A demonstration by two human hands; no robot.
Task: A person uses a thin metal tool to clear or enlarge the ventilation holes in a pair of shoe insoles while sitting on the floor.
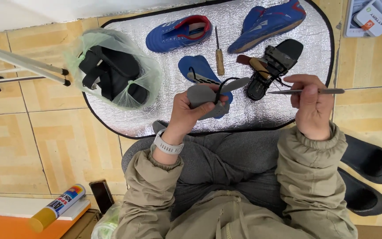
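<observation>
My left hand (189, 113) grips a grey shoe insole (204, 95), held up above my lap with a black thread (223, 84) looping off it. My right hand (310, 104) pinches a thin metal awl (306, 91), held level with its tip pointing left toward the insole. A white watch sits on my left wrist. Just beyond my hands, a black strappy sandal (275, 66) and a blue insole (197, 68) lie on a shiny silver mat (164, 79).
Two blue sports shoes (180, 32) (268, 22) and a wooden-handled awl (219, 55) lie further back on the mat. A green plastic bag of black sandals (111, 71) sits left. Black slippers (370, 161) lie right, a glue tube (56, 208) lower left, metal stool legs (27, 66) at far left.
</observation>
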